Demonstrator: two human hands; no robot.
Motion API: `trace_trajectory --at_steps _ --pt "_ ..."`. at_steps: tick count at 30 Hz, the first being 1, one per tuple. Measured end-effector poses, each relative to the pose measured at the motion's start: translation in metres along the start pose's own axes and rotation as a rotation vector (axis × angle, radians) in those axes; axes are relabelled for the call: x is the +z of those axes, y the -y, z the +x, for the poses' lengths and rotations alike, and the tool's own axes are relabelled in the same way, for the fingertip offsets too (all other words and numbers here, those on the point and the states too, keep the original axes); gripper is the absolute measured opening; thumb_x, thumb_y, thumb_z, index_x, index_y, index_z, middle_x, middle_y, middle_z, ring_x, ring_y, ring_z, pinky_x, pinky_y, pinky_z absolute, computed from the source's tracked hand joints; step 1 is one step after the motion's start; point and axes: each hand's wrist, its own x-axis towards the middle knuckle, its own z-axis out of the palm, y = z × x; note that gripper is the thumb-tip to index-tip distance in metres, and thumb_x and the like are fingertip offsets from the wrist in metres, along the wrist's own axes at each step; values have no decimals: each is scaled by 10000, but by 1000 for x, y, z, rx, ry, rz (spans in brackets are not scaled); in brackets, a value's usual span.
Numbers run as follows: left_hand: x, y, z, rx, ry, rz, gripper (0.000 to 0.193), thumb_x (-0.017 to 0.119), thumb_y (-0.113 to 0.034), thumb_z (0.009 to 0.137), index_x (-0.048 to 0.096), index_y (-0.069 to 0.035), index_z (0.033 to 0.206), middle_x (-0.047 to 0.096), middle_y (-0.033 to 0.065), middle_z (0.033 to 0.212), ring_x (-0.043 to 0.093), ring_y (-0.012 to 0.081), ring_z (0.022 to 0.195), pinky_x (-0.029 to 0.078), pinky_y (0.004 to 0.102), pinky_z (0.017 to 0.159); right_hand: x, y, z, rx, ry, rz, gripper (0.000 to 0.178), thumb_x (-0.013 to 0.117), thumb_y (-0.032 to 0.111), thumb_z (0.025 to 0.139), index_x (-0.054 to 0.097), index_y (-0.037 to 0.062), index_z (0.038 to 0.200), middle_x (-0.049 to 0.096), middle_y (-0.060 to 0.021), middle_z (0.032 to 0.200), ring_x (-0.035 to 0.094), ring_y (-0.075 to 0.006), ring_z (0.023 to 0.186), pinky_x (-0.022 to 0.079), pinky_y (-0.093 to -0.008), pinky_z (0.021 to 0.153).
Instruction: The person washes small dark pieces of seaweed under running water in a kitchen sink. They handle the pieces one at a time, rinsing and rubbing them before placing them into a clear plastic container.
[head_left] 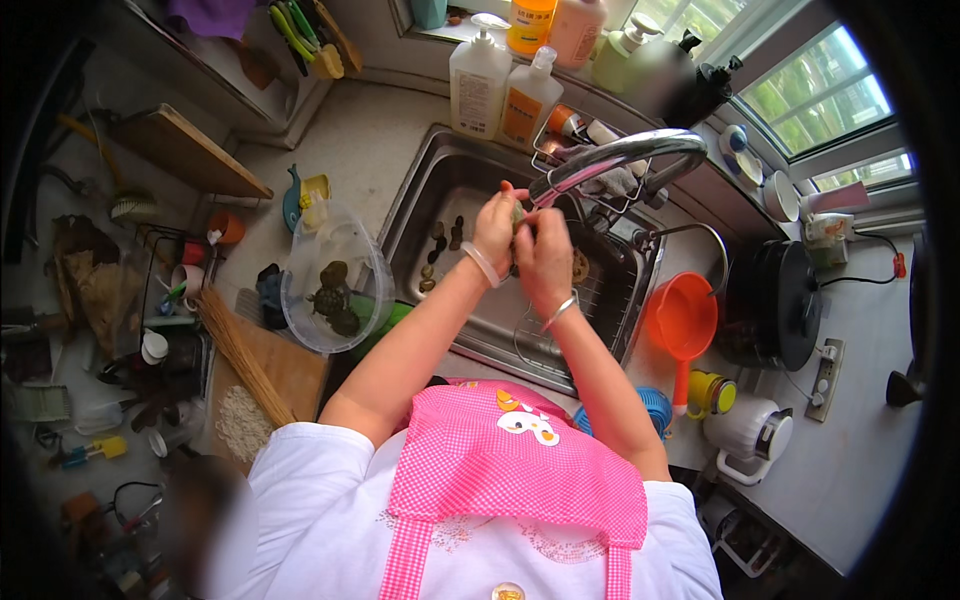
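My left hand point(493, 235) and my right hand point(545, 258) are close together over the steel sink point(410, 205), below the spout of the chrome faucet point(640, 146). Both have their fingers closed around a small greenish thing point(518, 212); its kind is mostly hidden by the fingers. Several small dark lumps point(438, 240) lie on the sink bottom to the left of my hands. Beside the sink's left rim stands a clear plastic tub point(372, 268) with several dark olive, rounded things point(335, 300) in it, possibly small turtles. A wire rack point(600, 290) sits in the sink's right part.
Soap bottles point(480, 85) line the far edge. An orange ladle-shaped scoop point(683, 315) and a black pot point(775, 305) are at the right, with a white kettle-like appliance point(750, 435) nearer. A wooden board point(280, 360) with a straw whisk point(240, 350) lies at the left.
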Motion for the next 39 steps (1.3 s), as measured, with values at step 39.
trace_trajectory --at_steps 39 --pt "-6 -13 -26 -345 85 -148 230 488 -60 959 500 -41 1187 595 84 1062 573 200 1027 457 442 938 -19 -35 22 279 21 111 130 625 103 780 632 -10 844 600 -165 873 599 -307 796 471 -386 714"
